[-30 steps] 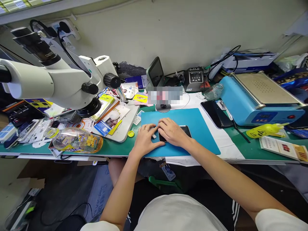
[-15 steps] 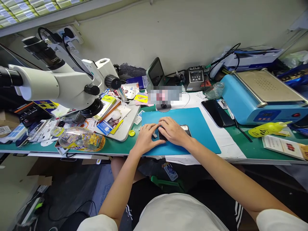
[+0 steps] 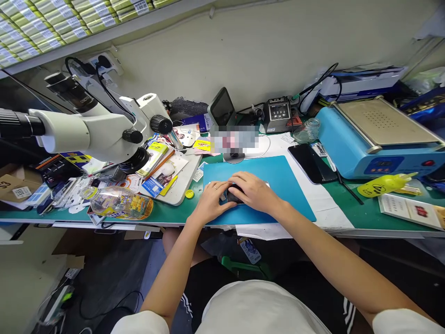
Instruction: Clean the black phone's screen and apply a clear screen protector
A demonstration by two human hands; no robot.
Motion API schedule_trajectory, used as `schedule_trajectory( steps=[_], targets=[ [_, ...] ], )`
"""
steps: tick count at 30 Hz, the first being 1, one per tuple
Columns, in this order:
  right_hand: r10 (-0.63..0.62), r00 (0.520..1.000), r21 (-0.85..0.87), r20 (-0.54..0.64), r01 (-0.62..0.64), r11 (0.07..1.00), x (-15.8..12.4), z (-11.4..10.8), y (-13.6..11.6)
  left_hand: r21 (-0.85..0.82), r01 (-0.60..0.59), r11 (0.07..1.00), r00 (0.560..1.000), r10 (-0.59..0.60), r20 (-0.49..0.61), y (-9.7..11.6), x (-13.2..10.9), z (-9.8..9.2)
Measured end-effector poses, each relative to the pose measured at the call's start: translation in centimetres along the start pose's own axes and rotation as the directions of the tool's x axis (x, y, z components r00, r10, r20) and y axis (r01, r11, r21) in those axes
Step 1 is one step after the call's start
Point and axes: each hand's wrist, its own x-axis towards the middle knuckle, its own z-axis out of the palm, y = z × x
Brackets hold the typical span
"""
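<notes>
A black phone (image 3: 233, 195) lies on the blue work mat (image 3: 278, 171), mostly covered by my hands. My right hand (image 3: 253, 191) lies over the phone with its fingers curled down around it. My left hand (image 3: 211, 201), a ring on one finger, rests at the phone's left end with the fingers bent against it. A small pale piece shows between the two hands; I cannot make out what it is.
A white microscope (image 3: 93, 127) overhangs the bench's left side, above a plastic bottle (image 3: 116, 204) and scattered packets. A second dark phone (image 3: 306, 162), a blue heating machine (image 3: 375, 139), a yellow squeeze bottle (image 3: 384, 184) and a soldering station (image 3: 278, 111) stand to the right.
My right hand has slid over more of the phone, so less of the screen shows. The view has tilted up slightly, showing more of the shelf above.
</notes>
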Motion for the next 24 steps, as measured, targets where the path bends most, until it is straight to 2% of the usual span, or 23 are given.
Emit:
schedule_trajectory(
  steps=[6,8,11,19,24],
  targets=[
    [0.19,0.981,-0.081,-0.044,-0.193,0.978,-5.5,-4.8,3.9,-0.03,0.037,0.999,0.999,-0.037,0.024,0.1,-0.1,0.0],
    [0.257,0.966,-0.131,0.035,-0.251,0.959,-7.4,-5.6,5.3,-0.039,0.045,0.998,0.998,-0.044,0.033,0.1,0.0,0.0],
    [0.28,0.95,-0.166,0.138,-0.256,0.952,-8.8,-5.8,6.5,-0.043,0.054,0.998,0.998,-0.052,0.047,0.2,0.1,-0.1],
    [0.198,0.96,-0.104,0.196,-0.18,0.978,-8.4,-5.5,6.6,0.015,0.11,0.994,0.994,-0.11,0.026,0.0,-0.6,-0.6],
    [0.177,0.968,-0.071,0.177,-0.167,0.983,-6.3,-4.4,4.5,0.037,0.146,0.989,0.989,-0.146,-0.02,-0.4,-0.8,-0.1]
  ],
)
